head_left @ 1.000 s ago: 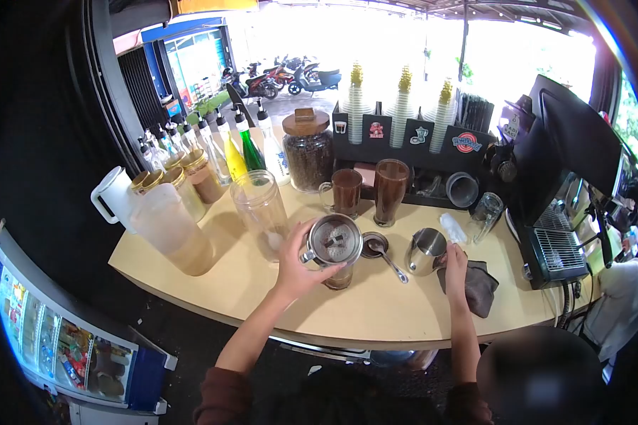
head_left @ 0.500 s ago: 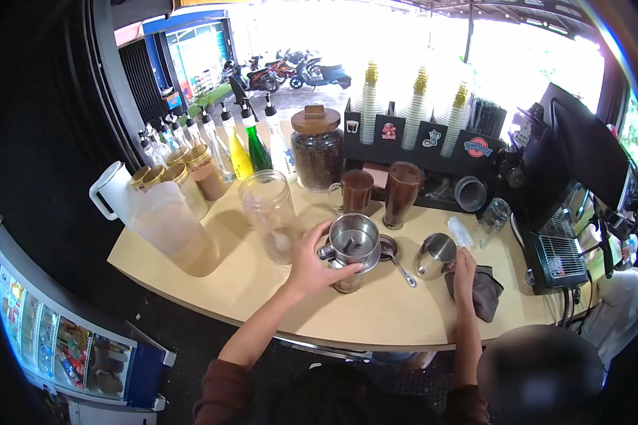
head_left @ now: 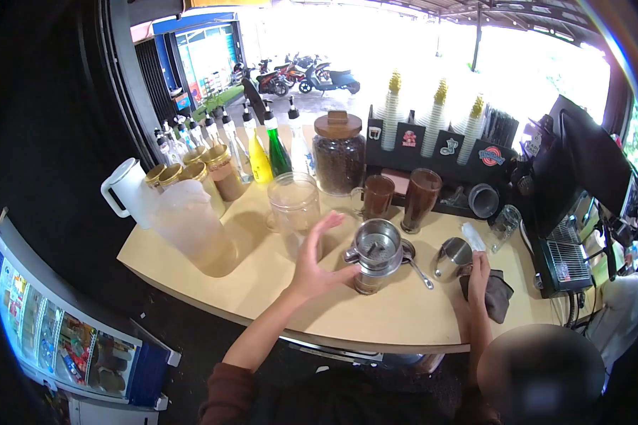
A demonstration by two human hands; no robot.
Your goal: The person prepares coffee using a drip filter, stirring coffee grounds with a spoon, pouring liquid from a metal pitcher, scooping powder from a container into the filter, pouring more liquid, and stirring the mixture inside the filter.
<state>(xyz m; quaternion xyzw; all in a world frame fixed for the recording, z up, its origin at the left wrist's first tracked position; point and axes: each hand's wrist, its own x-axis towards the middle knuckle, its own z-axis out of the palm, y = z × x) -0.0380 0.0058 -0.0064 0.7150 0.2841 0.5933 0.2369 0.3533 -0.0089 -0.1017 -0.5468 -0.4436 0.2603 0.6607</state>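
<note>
In the head view, your left hand (head_left: 317, 268) is open, its fingers spread and curved, just left of the metal filter (head_left: 378, 244). Your thumb reaches toward the filter's lower edge; whether it touches cannot be told. The filter sits upright on top of a short glass (head_left: 366, 282) at the near middle of the bench (head_left: 290, 301), with dark pieces visible inside its cup.

Your right hand (head_left: 479, 275) has its fingers closed at the handle side of the metal pitcher (head_left: 452, 258), right of the filter. Just beside that hand, on the right, lies a dark cloth (head_left: 500, 299), and on the far side of it is a crumpled white item (head_left: 473, 236). Between the filter and the metal pitcher, a spoon (head_left: 422, 273) rests with its bowl end in a small dark dish (head_left: 407, 251) and its handle toward the near right.

Beyond the filter stand a glass mug (head_left: 378, 197) and, to its right, a tall glass (head_left: 421, 202), both holding brown contents. A large clear jar (head_left: 294, 212) stands on the far side of your left hand. Farther left are a frosted pitcher (head_left: 193, 227) and a white jug (head_left: 125, 191). At the far side, a wooden-lidded jar (head_left: 339, 159) stands left of a black rack (head_left: 432, 145) with stacked cups (head_left: 432, 129). A machine (head_left: 563, 262) occupies the right end.
</note>
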